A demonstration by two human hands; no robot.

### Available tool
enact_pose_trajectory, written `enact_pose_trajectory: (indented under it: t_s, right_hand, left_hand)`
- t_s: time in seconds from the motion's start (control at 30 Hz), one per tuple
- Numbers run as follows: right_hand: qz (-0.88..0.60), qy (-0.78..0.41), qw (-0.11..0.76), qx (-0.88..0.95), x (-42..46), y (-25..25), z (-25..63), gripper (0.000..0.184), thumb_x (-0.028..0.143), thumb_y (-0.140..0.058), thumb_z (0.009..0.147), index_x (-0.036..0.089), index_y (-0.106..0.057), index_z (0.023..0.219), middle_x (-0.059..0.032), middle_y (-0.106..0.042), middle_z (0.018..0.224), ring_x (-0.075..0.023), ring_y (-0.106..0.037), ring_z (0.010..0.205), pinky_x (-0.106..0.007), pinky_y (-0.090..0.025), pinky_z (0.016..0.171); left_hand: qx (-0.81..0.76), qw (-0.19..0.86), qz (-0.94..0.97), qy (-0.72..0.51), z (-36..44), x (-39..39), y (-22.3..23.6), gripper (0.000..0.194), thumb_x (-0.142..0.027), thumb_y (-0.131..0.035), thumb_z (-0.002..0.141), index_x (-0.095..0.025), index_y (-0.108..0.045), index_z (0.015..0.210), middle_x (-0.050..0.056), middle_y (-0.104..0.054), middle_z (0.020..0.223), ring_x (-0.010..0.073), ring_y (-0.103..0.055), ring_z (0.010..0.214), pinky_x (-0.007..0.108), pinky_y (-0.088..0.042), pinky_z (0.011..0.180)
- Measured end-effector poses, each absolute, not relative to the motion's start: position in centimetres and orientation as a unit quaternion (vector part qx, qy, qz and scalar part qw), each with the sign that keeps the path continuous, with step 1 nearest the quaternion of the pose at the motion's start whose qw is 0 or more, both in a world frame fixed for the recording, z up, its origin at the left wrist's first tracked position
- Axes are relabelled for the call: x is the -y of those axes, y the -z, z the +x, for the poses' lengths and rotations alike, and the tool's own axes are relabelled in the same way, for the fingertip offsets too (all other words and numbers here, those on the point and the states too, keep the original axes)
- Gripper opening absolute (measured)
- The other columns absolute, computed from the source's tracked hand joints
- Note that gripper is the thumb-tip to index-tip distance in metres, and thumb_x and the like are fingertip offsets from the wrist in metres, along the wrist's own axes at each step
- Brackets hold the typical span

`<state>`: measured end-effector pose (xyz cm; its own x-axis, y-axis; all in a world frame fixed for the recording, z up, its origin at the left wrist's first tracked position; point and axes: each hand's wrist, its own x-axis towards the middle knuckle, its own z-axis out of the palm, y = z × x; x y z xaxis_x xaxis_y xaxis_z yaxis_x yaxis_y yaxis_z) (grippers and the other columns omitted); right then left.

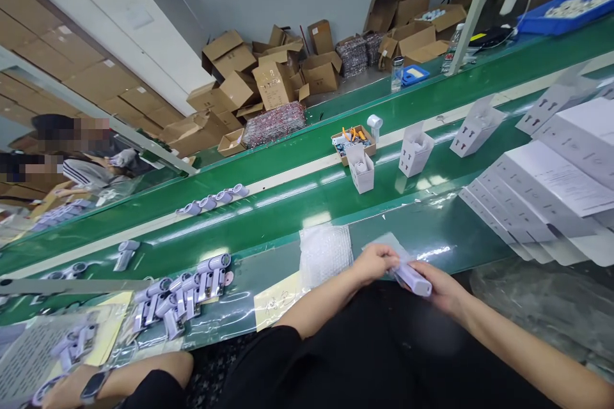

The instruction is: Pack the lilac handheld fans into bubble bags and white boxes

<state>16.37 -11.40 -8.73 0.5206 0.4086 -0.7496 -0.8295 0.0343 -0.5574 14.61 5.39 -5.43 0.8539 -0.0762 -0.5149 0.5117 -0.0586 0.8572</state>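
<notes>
Just in front of my body, both hands are on a lavender handheld device (414, 279), hair-dryer-like, partly in a clear plastic bag (389, 244). My left hand (377, 263) is closed, pinching the bag at the device's far end. My right hand (442, 287) has its fingers wrapped round the handle end nearest me. The rest of the device is hidden by the bag and my fingers. Close to my left forearm lies a stack of bubble-wrap bags (326, 254), with a yellow sheet bearing handwriting (273, 303) beside it.
Several lavender devices (180, 297) lie at left, near a co-worker's hand (70, 388) with a watch. White boxes (363, 180) stand on the green conveyor (288, 195), near a small carton (370, 147). Folded white boxes (522, 198) are stacked right. Another person (91, 169) sits across.
</notes>
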Motion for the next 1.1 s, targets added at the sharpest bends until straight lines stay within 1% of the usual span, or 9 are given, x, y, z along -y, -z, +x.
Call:
enact_pose_trajectory:
  t_s: [0.1, 0.23, 0.3, 0.43, 0.53, 0.63, 0.73, 0.9, 1.1]
  right_hand:
    - [-0.675, -0.37, 0.631, -0.099, 12.9, 6.3, 17.1, 0.021, 0.037, -0.062, 0.077, 0.021, -0.05, 0.074, 0.0041, -0.057, 0.057, -0.013, -0.059, 0.052, -0.027, -0.052, 0.054]
    - [-0.724, -0.314, 0.613, 0.048, 14.5, 2.4, 18.7, 0.022, 0.041, -0.057, 0.08, 0.021, -0.052, 0.083, 0.0034, -0.06, 0.059, -0.0136, -0.06, 0.056, -0.026, -0.051, 0.057]
    - [-0.664, -0.331, 0.669, 0.049, 14.2, 1.2, 19.0, 0.024, 0.042, -0.06, 0.078, 0.02, -0.053, 0.088, 0.0019, -0.063, 0.068, -0.0135, -0.061, 0.062, -0.028, -0.052, 0.064]
    - [-0.533, -0.353, 0.768, 0.047, 11.9, 0.9, 18.6, 0.028, 0.039, -0.067, 0.073, 0.02, -0.053, 0.088, 0.0015, -0.064, 0.072, -0.0123, -0.062, 0.064, -0.027, -0.052, 0.065]
    - [-0.535, -0.298, 0.79, 0.033, 12.2, 1.3, 19.1, 0.033, 0.042, -0.067, 0.072, 0.02, -0.049, 0.089, 0.0032, -0.061, 0.064, -0.0116, -0.06, 0.055, -0.025, -0.051, 0.056]
    - [-0.64, -0.042, 0.761, -0.098, 16.6, 1.2, 20.9, 0.047, 0.044, -0.069, 0.07, 0.023, -0.043, 0.102, 0.0033, -0.062, 0.067, -0.0135, -0.062, 0.053, -0.025, -0.052, 0.053]
    - [-0.687, 0.159, 0.667, -0.24, 22.4, 1.6, 23.2, 0.071, 0.041, -0.074, 0.065, 0.024, -0.033, 0.121, 0.0004, -0.064, 0.072, -0.0146, -0.061, 0.051, -0.025, -0.052, 0.049]
    - [-0.665, 0.138, 0.676, -0.287, 24.9, 2.9, 24.4, 0.045, 0.045, -0.067, 0.07, 0.02, -0.05, 0.104, 0.0021, -0.059, 0.064, -0.0152, -0.06, 0.051, -0.033, -0.056, 0.056]
    - [-0.91, 0.126, 0.395, 0.013, 20.0, 2.8, 22.5, 0.027, 0.045, -0.052, 0.082, 0.023, -0.061, 0.095, -0.0083, -0.063, 0.084, -0.0263, -0.059, 0.087, -0.043, -0.046, 0.086]
  left_hand:
    - [-0.258, 0.718, 0.613, 0.204, 15.2, -6.1, 4.5, 0.02, -0.027, -0.069, 0.065, -0.013, -0.055, 0.062, -0.004, -0.047, 0.048, 0.0057, -0.037, 0.042, 0.02, -0.026, 0.045]
    - [-0.174, 0.768, 0.595, 0.162, 15.5, -7.2, 2.1, 0.032, -0.04, -0.071, 0.064, -0.012, -0.058, 0.07, -0.002, -0.049, 0.054, 0.0068, -0.042, 0.048, 0.021, -0.032, 0.048]
    - [-0.092, 0.761, 0.633, 0.112, 15.9, -7.9, 1.0, 0.042, -0.042, -0.073, 0.063, -0.013, -0.061, 0.09, 0.003, -0.057, 0.076, 0.01, -0.051, 0.064, 0.022, -0.04, 0.058]
    - [0.051, 0.69, 0.707, 0.145, 17.4, -7.7, 0.5, 0.104, -0.03, -0.089, 0.033, -0.023, -0.043, 0.127, 0.01, -0.046, 0.123, 0.0206, -0.052, 0.099, 0.025, -0.046, 0.072]
    - [0.058, 0.655, 0.735, 0.163, 18.1, -6.0, 1.7, 0.075, -0.033, -0.086, 0.043, -0.017, -0.055, 0.109, 0.006, -0.057, 0.101, 0.0159, -0.056, 0.082, 0.023, -0.046, 0.066]
    - [-0.035, 0.674, 0.731, 0.103, 18.0, -4.6, 3.2, 0.042, -0.043, -0.073, 0.065, -0.016, -0.054, 0.091, -0.003, -0.055, 0.069, 0.0084, -0.051, 0.055, 0.02, -0.043, 0.051]
    - [-0.115, 0.7, 0.704, 0.03, 17.7, -4.8, 3.9, 0.036, -0.046, -0.065, 0.072, -0.017, -0.05, 0.086, -0.007, -0.049, 0.058, 0.0061, -0.043, 0.042, 0.018, -0.035, 0.038]
    - [-0.193, 0.734, 0.65, -0.042, 17.9, -7.9, 3.2, 0.039, -0.047, -0.067, 0.07, -0.016, -0.051, 0.088, -0.007, -0.048, 0.058, 0.0056, -0.043, 0.04, 0.015, -0.029, 0.032]
    - [-0.301, 0.811, 0.482, -0.14, 19.1, -12.4, 1.2, 0.039, -0.039, -0.075, 0.063, -0.016, -0.053, 0.087, -0.005, -0.052, 0.063, 0.0048, -0.047, 0.046, 0.014, -0.025, 0.035]
